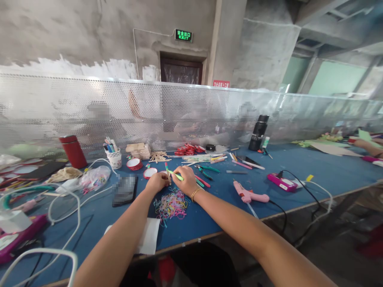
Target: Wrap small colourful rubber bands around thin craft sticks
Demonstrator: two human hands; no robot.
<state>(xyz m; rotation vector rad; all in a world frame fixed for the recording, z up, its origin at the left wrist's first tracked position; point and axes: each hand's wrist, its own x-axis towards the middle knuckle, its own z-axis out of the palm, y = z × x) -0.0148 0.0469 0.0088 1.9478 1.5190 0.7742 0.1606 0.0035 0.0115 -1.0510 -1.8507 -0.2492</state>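
Pale, diffuse light reaches the tabletop (287,159), casting only faint shadows around the right grip (184,179). Beyond it, the perforated screen (185,95) shows whitish glare and the exit sign (183,36) glows green. Below, it is dim. Wide-angle stretching softens the far right; pixelation covers the phone (125,192) leftward.

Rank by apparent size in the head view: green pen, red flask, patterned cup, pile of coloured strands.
1. Pile of coloured strands
2. Red flask
3. Patterned cup
4. Green pen, partly hidden by the right hand
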